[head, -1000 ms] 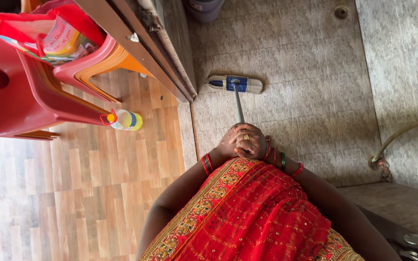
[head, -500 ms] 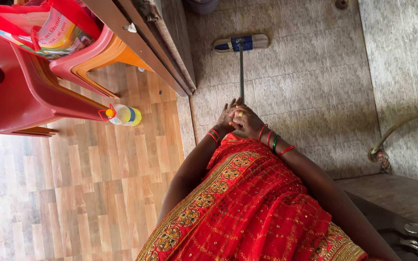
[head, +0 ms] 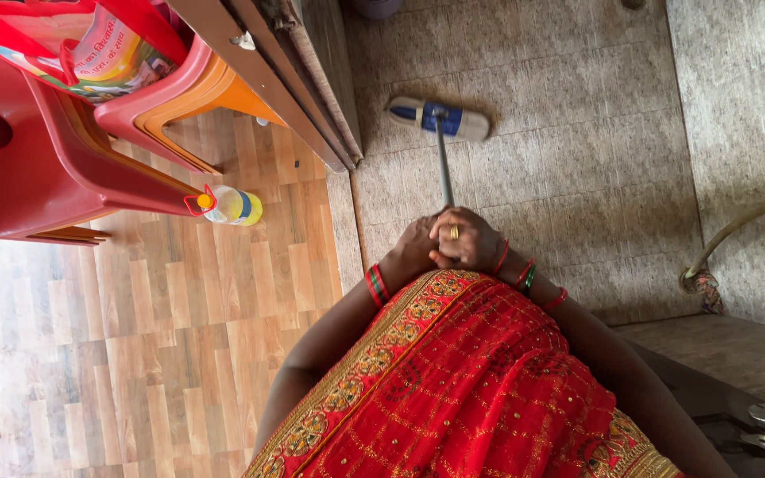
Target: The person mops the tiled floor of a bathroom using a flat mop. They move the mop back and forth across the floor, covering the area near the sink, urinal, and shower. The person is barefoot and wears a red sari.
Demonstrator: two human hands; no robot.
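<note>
On the grey floor (head: 577, 177), left hand (head: 413, 250) and right hand (head: 467, 237) wrap their fingers around the mop (head: 440, 124) handle

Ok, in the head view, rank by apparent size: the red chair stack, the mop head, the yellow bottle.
1. Red chair stack, by far the largest, though nearer the camera.
2. Mop head.
3. Yellow bottle, only slightly smaller than the mop head, so that order is unsure.

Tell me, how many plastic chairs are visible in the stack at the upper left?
3. A large red chair is outermost at the far left, a pink-red chair nests inside it, and an orange chair sits innermost by the doorway. More may be hidden.
</note>
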